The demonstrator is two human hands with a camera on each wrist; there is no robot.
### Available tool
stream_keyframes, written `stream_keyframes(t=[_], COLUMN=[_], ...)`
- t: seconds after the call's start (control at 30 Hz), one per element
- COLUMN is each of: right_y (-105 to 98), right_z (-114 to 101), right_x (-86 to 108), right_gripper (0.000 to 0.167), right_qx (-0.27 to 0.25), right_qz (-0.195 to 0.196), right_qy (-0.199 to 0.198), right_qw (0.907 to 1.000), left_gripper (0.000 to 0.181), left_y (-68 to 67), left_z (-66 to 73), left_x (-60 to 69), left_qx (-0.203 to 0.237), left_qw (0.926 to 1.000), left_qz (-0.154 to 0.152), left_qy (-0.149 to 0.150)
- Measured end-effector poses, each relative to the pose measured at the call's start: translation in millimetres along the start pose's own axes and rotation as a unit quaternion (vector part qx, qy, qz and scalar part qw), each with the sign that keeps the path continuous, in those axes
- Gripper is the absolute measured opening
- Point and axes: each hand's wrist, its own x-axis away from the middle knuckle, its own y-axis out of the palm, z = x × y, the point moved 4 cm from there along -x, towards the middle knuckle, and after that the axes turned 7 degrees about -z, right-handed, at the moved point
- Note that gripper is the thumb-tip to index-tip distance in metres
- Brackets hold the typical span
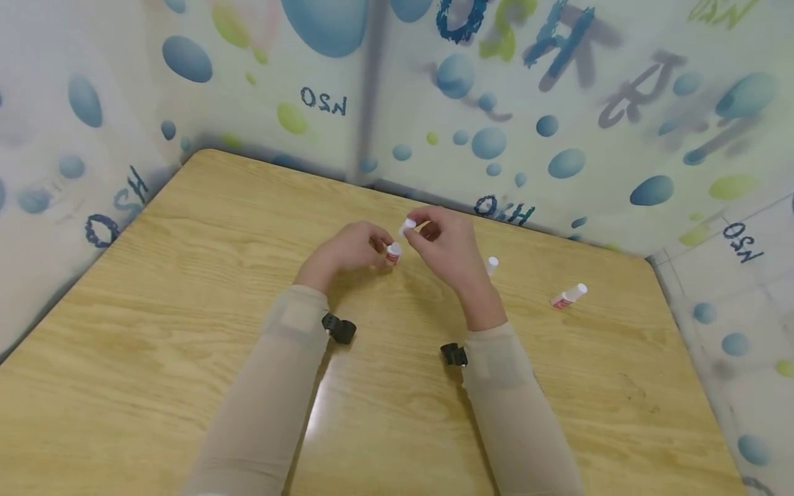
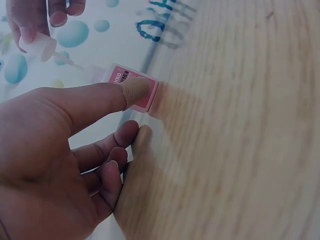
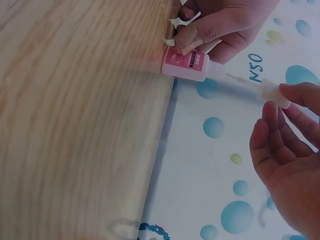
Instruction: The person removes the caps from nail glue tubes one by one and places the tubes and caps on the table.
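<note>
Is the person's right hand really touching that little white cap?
Touching. The right wrist view shows it plainly: the right hand pinches the white cap, with the thumb on one side and a finger on the other.

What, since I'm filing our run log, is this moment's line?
left hand: holds bottle | right hand: pinches cap | cap: off bottle | other two bottles: on table, capped

1. From the head, one camera looks forward and down across the table (image 1: 155, 331) to the wall (image 1: 248, 103), farthest back
2. The left wrist's camera (image 1: 339, 329) looks close along the left hand (image 2: 50, 155), table tipped sideways
3. The right wrist's camera (image 1: 455, 355), also near, faces in from the other side
4. Both wrist views share the bottle (image 3: 185, 65) and right hand (image 3: 295, 167)
</note>
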Motion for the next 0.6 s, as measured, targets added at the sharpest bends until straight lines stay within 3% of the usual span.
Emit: stream_keyframes(t=[0.33, 0.6], right_y=[5.2, 11.2], right_z=[-1.0, 1.8], right_x=[-1.4, -2.9], right_gripper=[0.021, 0.026], right_qx=[-0.001, 0.037], right_qz=[-0.017, -0.038], right_qy=[0.000, 0.001], right_qw=[0.9999, 0.9986], left_gripper=[0.035, 0.039], left_y=[1.9, 4.4], left_z=[2.7, 4.7], left_x=[-1.6, -2.7], left_qx=[-0.008, -0.020], left_qw=[0.9999, 0.9994], left_qz=[0.003, 0.010], left_qy=[-0.015, -0.025])
